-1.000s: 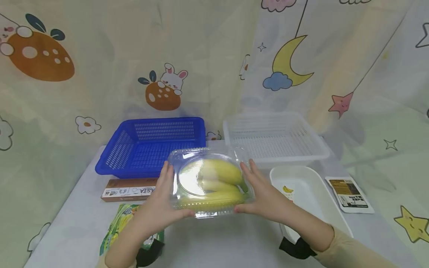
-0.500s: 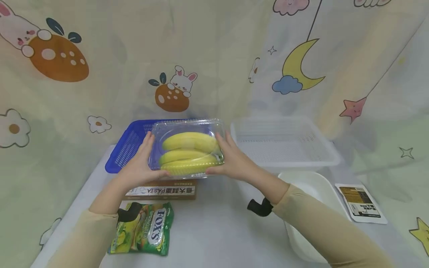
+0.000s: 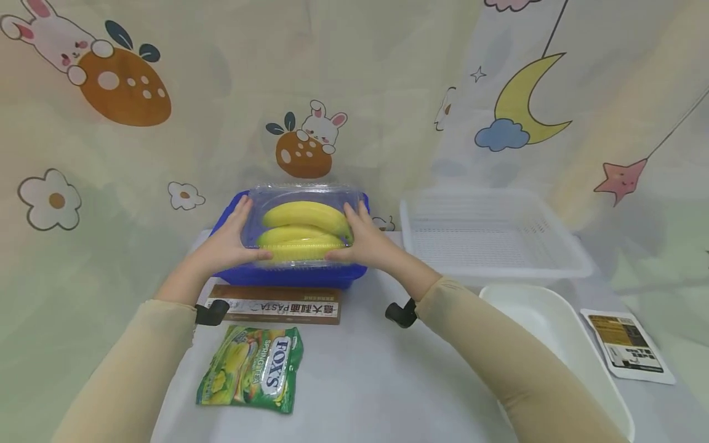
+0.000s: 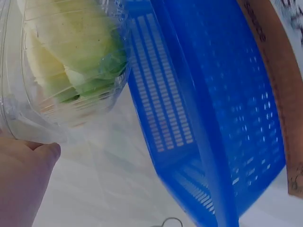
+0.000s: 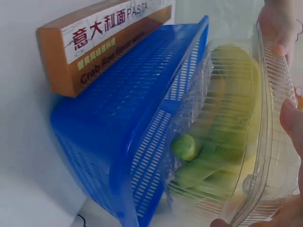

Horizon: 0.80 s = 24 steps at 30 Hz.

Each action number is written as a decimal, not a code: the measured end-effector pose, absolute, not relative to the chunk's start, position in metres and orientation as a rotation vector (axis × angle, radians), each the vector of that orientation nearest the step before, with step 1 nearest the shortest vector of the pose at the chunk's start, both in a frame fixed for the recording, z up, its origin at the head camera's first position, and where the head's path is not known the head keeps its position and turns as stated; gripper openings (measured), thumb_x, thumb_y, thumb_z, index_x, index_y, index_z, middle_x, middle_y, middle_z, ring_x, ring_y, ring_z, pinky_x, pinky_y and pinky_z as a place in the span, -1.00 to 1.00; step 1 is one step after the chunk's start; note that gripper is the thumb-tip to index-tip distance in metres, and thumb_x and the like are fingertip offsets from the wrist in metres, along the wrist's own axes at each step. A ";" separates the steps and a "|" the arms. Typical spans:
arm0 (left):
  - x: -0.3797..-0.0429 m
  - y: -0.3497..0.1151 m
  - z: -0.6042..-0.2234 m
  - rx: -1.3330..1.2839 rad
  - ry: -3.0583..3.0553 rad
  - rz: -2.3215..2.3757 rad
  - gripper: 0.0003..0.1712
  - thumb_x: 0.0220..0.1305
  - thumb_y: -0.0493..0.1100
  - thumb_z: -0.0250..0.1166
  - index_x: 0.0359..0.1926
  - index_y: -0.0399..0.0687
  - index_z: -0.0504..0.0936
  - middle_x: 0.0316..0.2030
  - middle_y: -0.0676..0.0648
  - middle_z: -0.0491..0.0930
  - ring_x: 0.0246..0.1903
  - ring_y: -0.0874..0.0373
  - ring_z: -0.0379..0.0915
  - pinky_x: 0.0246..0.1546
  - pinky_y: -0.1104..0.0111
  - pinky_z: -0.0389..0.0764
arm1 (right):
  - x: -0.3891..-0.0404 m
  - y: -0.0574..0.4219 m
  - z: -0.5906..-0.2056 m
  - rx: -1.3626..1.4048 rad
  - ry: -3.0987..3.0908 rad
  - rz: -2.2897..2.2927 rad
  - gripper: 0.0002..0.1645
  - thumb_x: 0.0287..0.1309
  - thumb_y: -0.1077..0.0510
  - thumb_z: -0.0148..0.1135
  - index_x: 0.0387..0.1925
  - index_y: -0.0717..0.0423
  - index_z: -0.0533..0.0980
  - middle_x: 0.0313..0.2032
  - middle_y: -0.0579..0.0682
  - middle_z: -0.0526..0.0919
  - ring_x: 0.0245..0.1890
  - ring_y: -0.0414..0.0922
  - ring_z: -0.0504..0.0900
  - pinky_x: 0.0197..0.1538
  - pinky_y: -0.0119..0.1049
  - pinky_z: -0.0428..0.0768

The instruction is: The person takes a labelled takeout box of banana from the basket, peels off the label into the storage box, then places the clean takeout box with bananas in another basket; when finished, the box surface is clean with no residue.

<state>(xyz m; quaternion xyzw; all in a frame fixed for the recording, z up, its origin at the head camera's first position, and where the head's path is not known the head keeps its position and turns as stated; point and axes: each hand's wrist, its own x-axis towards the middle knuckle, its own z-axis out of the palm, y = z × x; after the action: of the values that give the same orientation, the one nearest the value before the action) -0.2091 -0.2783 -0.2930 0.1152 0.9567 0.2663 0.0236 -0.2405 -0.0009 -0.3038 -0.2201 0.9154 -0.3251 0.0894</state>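
Note:
Both hands hold a clear plastic box (image 3: 277, 192) of bananas (image 3: 304, 214) over the blue basket (image 3: 288, 277). The left hand (image 3: 221, 245) grips the box's left side, and the right hand (image 3: 370, 243) grips the opposite side, thumbs toward the front. In the left wrist view, the box (image 4: 14, 111) is beside the basket's rim, with the left hand (image 4: 21, 177) at its edge. In the right wrist view, the green banana ends (image 5: 187, 147) show through the ribbed wall, close to the basket's opening. Whether the box touches the basket cannot be told.
A pasta box (image 3: 274, 306) lies before the blue basket, with a green candy bag (image 3: 252, 369) nearer the front. To the right are a white basket (image 3: 495, 271), a white tray (image 3: 554, 344) and a flat white packet (image 3: 628, 344). A patterned cloth (image 3: 376, 147) hangs behind.
Both hands have carried the box of bananas forward and left, from the table's middle to over the blue basket. The candy bag and pasta box have come into fuller view.

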 end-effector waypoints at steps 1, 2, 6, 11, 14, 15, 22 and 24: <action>-0.213 -0.280 -0.293 0.366 2.961 0.818 0.35 -0.05 0.19 0.35 0.38 -0.13 -0.47 0.39 -0.10 -0.60 0.37 -0.20 -0.57 0.23 -0.26 -0.14 | -0.243 -0.003 -0.306 -0.644 2.721 -0.977 0.36 -0.20 -0.29 0.35 0.41 -0.02 -0.30 0.40 0.13 -0.48 0.39 0.17 -0.18 0.27 0.16 0.17; -0.217 -0.281 -0.293 0.376 2.964 0.814 0.35 -0.05 0.18 0.36 0.39 -0.14 -0.46 0.39 -0.12 -0.59 0.37 -0.20 -0.57 0.23 -0.26 -0.14 | -0.246 -0.005 -0.307 -0.634 2.718 -0.995 0.35 -0.20 -0.28 0.35 0.41 -0.02 -0.30 0.40 0.12 -0.47 0.40 0.15 -0.19 0.27 0.16 0.16; -0.228 -0.289 -0.295 0.379 2.964 0.780 0.36 -0.07 0.16 0.37 0.38 -0.21 -0.45 0.39 -0.18 -0.59 0.37 -0.22 -0.56 0.25 -0.23 -0.16 | -0.256 -0.016 -0.317 -0.632 2.711 -1.042 0.35 -0.20 -0.28 0.35 0.41 -0.01 -0.29 0.41 0.14 -0.44 0.41 0.11 -0.27 0.31 0.16 0.09; -0.236 -0.298 -0.304 0.330 2.915 0.708 0.40 -0.10 0.21 0.37 0.37 -0.24 -0.47 0.38 -0.22 -0.60 0.37 -0.24 -0.56 0.25 -0.22 -0.14 | -0.263 -0.027 -0.331 -0.611 2.685 -1.046 0.35 -0.19 -0.27 0.35 0.41 -0.01 -0.30 0.41 0.13 -0.46 0.41 0.09 -0.32 0.33 0.13 0.04; -0.241 -0.301 -0.309 0.319 2.898 0.704 0.39 -0.09 0.19 0.37 0.37 -0.24 -0.47 0.38 -0.22 -0.60 0.36 -0.24 -0.55 0.25 -0.22 -0.14 | -0.266 -0.031 -0.337 -0.591 2.684 -1.067 0.34 -0.18 -0.25 0.36 0.41 -0.02 -0.29 0.41 0.12 -0.45 0.41 0.10 -0.31 0.33 0.15 0.03; -0.242 -0.302 -0.311 0.318 2.897 0.705 0.38 -0.08 0.18 0.37 0.37 -0.25 -0.47 0.38 -0.22 -0.60 0.36 -0.25 -0.55 0.26 -0.21 -0.14 | -0.266 -0.032 -0.339 -0.590 2.690 -1.067 0.33 -0.18 -0.25 0.35 0.41 -0.02 -0.29 0.41 0.12 -0.45 0.41 0.11 -0.30 0.33 0.15 0.02; -0.252 -0.308 -0.325 0.277 2.883 0.712 0.37 -0.08 0.16 0.37 0.37 -0.26 -0.45 0.38 -0.25 -0.58 0.36 -0.26 -0.57 0.27 -0.20 -0.17 | -0.273 -0.040 -0.348 -0.570 2.679 -1.046 0.32 -0.16 -0.25 0.34 0.41 0.00 -0.29 0.40 0.13 -0.46 0.41 0.13 -0.31 0.34 0.15 -0.01; -0.255 -0.311 -0.331 0.261 2.875 0.709 0.38 -0.10 0.18 0.37 0.37 -0.24 -0.45 0.38 -0.25 -0.58 0.36 -0.25 -0.57 0.27 -0.20 -0.18 | -0.274 -0.043 -0.351 -0.558 2.664 -1.040 0.33 -0.17 -0.26 0.34 0.41 -0.01 -0.30 0.40 0.13 -0.47 0.41 0.12 -0.31 0.34 0.13 0.00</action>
<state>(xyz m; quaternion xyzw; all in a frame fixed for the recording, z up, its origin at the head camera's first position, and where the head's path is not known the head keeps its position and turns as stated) -0.2552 -0.3108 -0.3307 0.0875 0.9637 0.2376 0.0845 -0.2742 -0.0429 -0.3506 -0.1902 0.9083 -0.3547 0.1138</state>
